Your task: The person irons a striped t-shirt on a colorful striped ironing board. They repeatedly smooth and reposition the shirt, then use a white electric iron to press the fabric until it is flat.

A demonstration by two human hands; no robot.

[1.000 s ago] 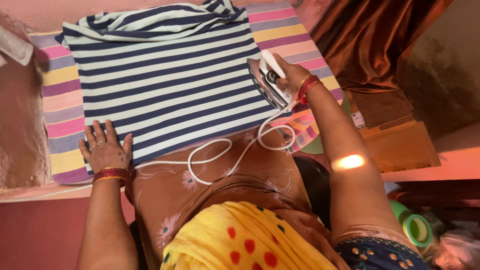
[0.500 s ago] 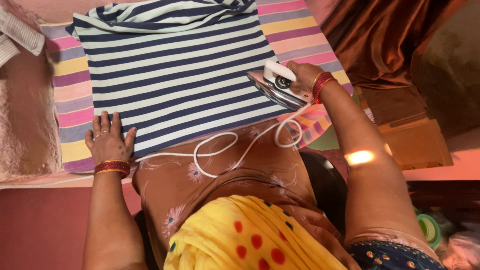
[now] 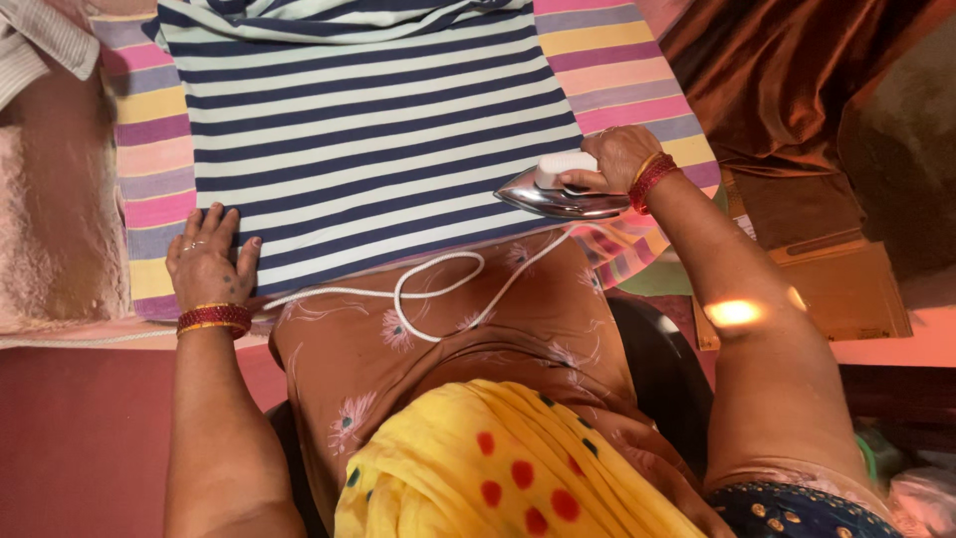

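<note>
Navy-and-white striped cloth, a folded shirt (image 3: 368,139), lies flat over a pastel-striped cover (image 3: 637,70) on the desk, taking up most of its middle and reaching the near edge. Head view only: right hand (image 3: 617,159) is wrapped round the white handle of an iron (image 3: 563,189), fingers (image 3: 588,179) curled shut on it, wrist w/ red bangles. The iron sits at the near right corner of the shirt, shiny soleplate tilted so its underside partly shows, tip pointing left toward the middle; can't tell if the plate is pressing the cloth or just off it. Left hand (image 3: 207,261) lies palm down, fingers (image 3: 214,224) spread & holding nothing, on the near left corner of the shirt, prob. pinning the cloth so it doesn't drag w/ the iron. White cord (image 3: 428,294) runs from the iron's back, loops over the brown flowered lap at the near edge, then trails left under the left wrist, slack enough not to tug. More striped fabric sits bunched at the far edge. Brown cloth and a cardboard box (image 3: 827,289) sit off the desk's right side. Vs the earlier frames: the iron has come nearer the near edge and lies lower, less reared up, tip now swung left; left hand hasn't shifted on its corner; the cord loop has flattened a bit.
</note>
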